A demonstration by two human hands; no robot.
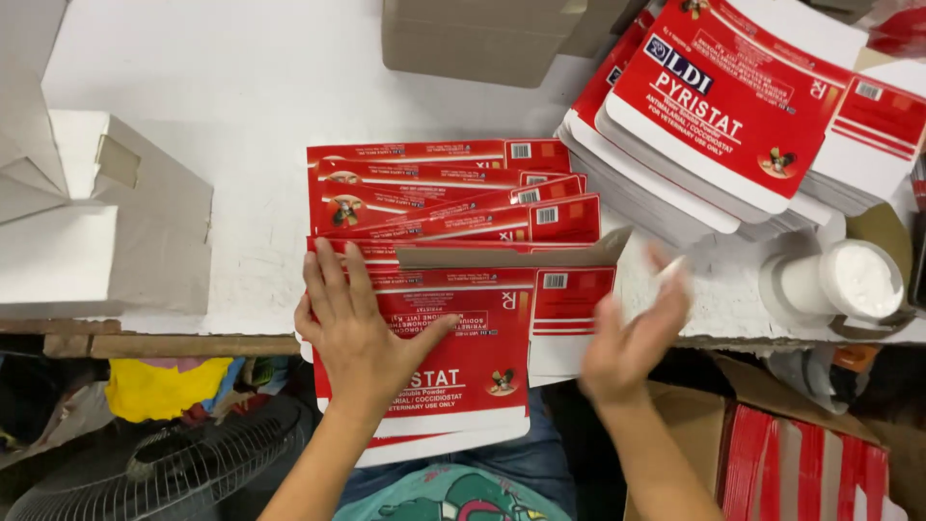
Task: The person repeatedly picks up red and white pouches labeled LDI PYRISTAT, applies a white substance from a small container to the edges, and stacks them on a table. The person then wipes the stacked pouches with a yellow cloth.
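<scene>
The left hand [359,333] lies flat, fingers spread, pressing on the top carton [453,357], a flattened red-and-white box blank at the near edge of the tabletop [241,87], overhanging toward the person's lap. It grips nothing; it only holds the sheet down. The right hand [632,333], just right of that carton, is blurred and half open; something pale shows at its fingertips, perhaps a small brush or stick, but I cannot tell for certain.

Beyond the carton, more blanks [444,198] lie fanned in overlapping rows, their side strips exposed. Right of the carton stands a white tub [849,280]; behind it, a tall stack [723,116] of blanks.

Judging by this, the step looks like gluing the exposed flaps. The next move calls for a steady stroke along the strip while the left hand keeps the carton from sliding.
</scene>
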